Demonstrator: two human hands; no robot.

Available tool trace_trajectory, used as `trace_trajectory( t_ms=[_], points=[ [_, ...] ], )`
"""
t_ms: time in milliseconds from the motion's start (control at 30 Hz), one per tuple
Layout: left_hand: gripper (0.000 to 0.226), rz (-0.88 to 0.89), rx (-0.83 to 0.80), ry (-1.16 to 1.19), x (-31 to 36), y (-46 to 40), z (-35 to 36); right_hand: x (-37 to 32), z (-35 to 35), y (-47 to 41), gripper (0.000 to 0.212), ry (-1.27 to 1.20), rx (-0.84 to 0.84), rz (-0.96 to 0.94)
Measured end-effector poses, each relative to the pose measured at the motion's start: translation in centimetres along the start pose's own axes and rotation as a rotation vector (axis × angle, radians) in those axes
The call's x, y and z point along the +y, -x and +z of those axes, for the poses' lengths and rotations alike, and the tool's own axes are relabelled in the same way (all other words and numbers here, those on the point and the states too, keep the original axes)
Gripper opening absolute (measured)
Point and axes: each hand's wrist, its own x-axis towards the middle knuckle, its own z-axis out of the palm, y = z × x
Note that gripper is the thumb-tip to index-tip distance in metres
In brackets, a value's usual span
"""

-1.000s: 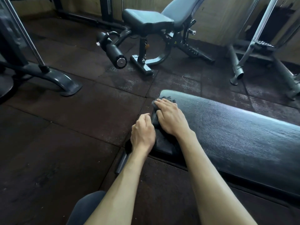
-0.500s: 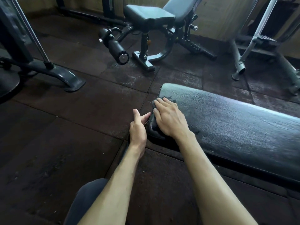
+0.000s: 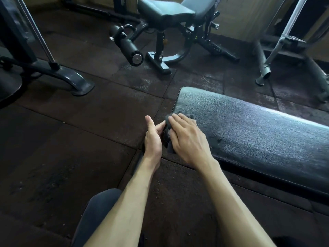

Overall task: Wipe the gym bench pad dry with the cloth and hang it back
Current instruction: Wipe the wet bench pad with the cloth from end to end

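A long black bench pad (image 3: pixel 249 125) runs from the centre to the right edge, its surface glistening with fine droplets. A dark grey cloth (image 3: pixel 169 134) lies bunched over the pad's near left corner. My right hand (image 3: pixel 187 139) presses flat on the cloth, covering most of it. Beside the pad's left end, my left hand (image 3: pixel 153 138) has its fingers touching the cloth's hanging edge and its thumb raised.
An adjustable bench (image 3: pixel 167 13) with a leg roller (image 3: pixel 128 47) stands at the back centre. A machine base (image 3: pixel 71 79) curves across the floor at left, and metal frame legs (image 3: pixel 263 68) stand at right. Dark rubber floor tiles (image 3: pixel 71 139) surround the pad. My knee (image 3: pixel 96 211) shows at the bottom.
My left hand came off the pad's end, opened, and now touches the cloth's edge. My right hand stays pressed on the cloth at the pad's corner. The view tilted slightly.
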Motion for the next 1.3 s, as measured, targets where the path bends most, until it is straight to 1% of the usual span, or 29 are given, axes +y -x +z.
trace_trajectory(
  t_ms=[67, 133, 233, 333, 433, 467, 533, 600, 633, 667, 733, 800, 833, 933, 1000, 1100, 1200, 1300],
  points=[
    [0.081, -0.001, -0.029, -0.018, 0.0, 0.0, -0.2, 0.1, -0.3, 2.1, 0.046, 0.002, 0.013, -0.065],
    [0.086, 0.003, -0.005, -0.022, -0.2, -0.6, -0.7, 1.2, -0.7, 3.7, 0.046, 0.006, 0.029, -0.096],
    [0.093, -0.018, -0.017, -0.049, -0.1, -0.8, -1.4, 2.2, -0.9, 3.2, 0.047, 0.055, 0.044, 0.01],
    [0.093, -0.028, -0.044, -0.06, -0.1, -0.6, -1.6, 0.3, 0.2, 1.4, 0.049, 0.138, 0.065, 0.13],
    [0.088, -0.021, 0.01, -0.074, 0.4, -0.4, -1.1, -1.4, 1.6, 2.3, 0.047, 0.155, 0.142, 0.105],
    [0.087, 0.013, 0.043, -0.144, 0.5, -0.4, -0.8, -1.3, 1.7, 3.3, 0.044, 0.141, 0.19, 0.088],
    [0.077, 0.134, 0.099, -0.39, 0.9, -0.1, 0.2, 0.0, 1.6, 5.2, 0.039, 0.139, 0.308, 0.077],
    [0.057, 0.281, 0.203, -0.676, 1.2, 0.7, 1.5, 2.5, 1.0, 6.8, 0.037, 0.182, 0.385, 0.136],
    [0.049, 0.378, 0.226, -0.779, 1.2, 1.0, 2.1, 3.7, 0.6, 7.4, 0.036, 0.207, 0.402, 0.189],
    [0.043, 0.474, 0.215, -0.84, 1.1, 1.3, 2.7, 4.7, 0.2, 7.9, 0.036, 0.225, 0.415, 0.248],
    [0.04, 0.612, 0.142, -0.928, 0.6, 1.7, 3.7, 5.5, 0.0, 7.9, 0.035, 0.233, 0.432, 0.363],
    [0.04, 0.663, 0.094, -1.015, 0.1, 1.9, 4.5, 4.6, 0.3, 7.0, 0.036, 0.223, 0.445, 0.449],
    [0.038, 0.691, 0.096, -1.054, 0.0, 2.0, 4.7, 3.9, 0.5, 6.5, 0.037, 0.221, 0.445, 0.468],
    [0.033, 0.772, 0.109, -1.142, -0.3, 2.4, 5.1, 3.3, 1.1, 6.7, 0.038, 0.227, 0.447, 0.404],
    [0.031, 0.828, 0.073, -1.161, -0.5, 2.5, 5.9, 4.8, 0.8, 8.0, 0.035, 0.244, 0.525, 0.363],
    [0.028, 0.881, -0.052, -1.173, -1.3, 3.2, 8.4, 8.1, 0.0, 10.5, 0.033, 0.295, 0.63, 0.447],
    [0.029, 0.922, -0.217, -1.208, -2.9, 4.3, 11.4, 11.1, -1.2, 13.0, 0.035, 0.306, 0.666, 0.583],
    [0.028, 0.95, -0.318, -1.251, -4.6, 4.9, 13.6, 13.2, -2.1, 14.5, 0.038, 0.266, 0.692, 0.737]
  ],
)
